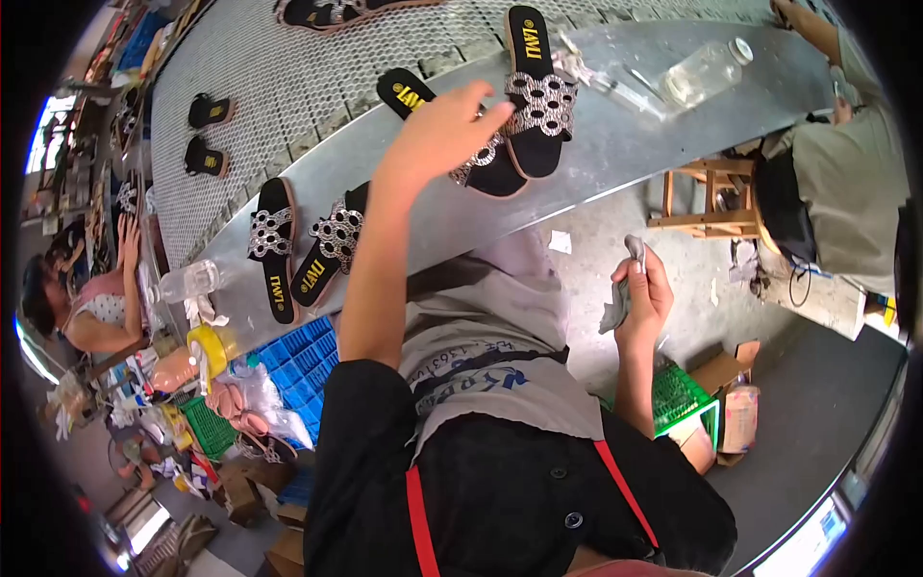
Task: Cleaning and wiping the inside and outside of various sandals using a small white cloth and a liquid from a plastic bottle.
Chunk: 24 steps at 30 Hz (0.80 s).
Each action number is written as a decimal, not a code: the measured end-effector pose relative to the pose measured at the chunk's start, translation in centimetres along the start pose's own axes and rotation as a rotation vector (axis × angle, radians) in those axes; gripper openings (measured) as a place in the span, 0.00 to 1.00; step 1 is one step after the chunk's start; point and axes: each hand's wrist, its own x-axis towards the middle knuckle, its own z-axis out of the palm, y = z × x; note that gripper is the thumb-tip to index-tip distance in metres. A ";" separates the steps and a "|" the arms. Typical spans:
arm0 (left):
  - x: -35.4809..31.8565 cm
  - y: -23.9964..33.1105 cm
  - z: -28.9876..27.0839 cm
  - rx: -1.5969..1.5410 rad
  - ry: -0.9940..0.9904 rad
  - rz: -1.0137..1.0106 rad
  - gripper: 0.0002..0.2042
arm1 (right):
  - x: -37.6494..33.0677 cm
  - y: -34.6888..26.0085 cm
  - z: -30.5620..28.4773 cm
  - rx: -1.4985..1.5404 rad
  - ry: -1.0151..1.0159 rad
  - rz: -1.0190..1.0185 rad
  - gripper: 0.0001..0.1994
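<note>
left hand point(444, 130) open, fingers on black sandal point(486, 163); right hand point(642, 288) gripping grey cloth point(615, 308).

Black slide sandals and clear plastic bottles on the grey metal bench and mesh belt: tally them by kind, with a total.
Black slide sandals with studded straps, on the grey metal bench: 4
Small black sandals on the mesh belt: 2
Black sandal at the top edge, partly cut off: 1
Clear plastic bottles: 2
Total: 9
</note>
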 end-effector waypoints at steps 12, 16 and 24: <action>-1.8 -2.4 3.9 0.358 0.488 0.483 0.09 | 3.0 -2.8 8.7 -0.996 -0.498 -0.617 0.30; -1.8 -3.0 4.7 0.250 0.601 0.534 0.09 | 4.7 -4.1 10.5 -1.199 -0.607 -0.785 0.31; -1.5 -3.2 5.0 0.141 0.562 0.538 0.11 | 7.1 -5.2 10.0 -1.488 -0.777 -0.936 0.26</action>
